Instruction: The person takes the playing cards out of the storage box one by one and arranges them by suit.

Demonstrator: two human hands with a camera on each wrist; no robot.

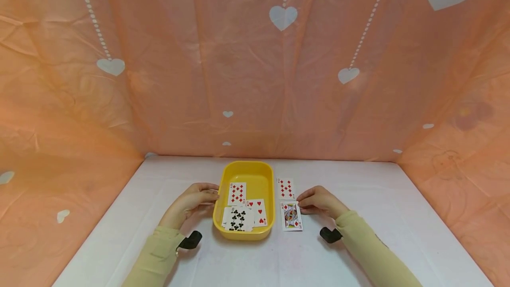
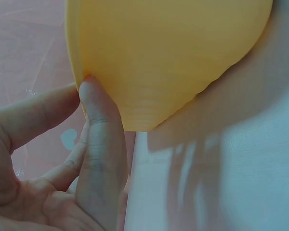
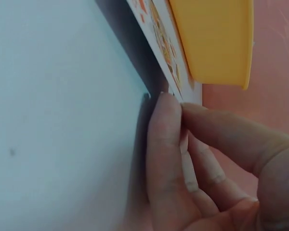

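A yellow plastic tray stands on the table with several playing cards in it, among them a diamonds card, a hearts card and a clubs card. My left hand pinches the tray's left rim between thumb and forefinger, as the left wrist view shows close up. To the right of the tray, my right hand pinches a king of diamonds by its corner. In the right wrist view that card is tilted, its near edge raised over a shadow.
A nine of diamonds lies face up beyond the king, beside the tray. The white-covered table meets orange curtains with white hearts at the back and both sides. A black wrist mount sits by each sleeve.
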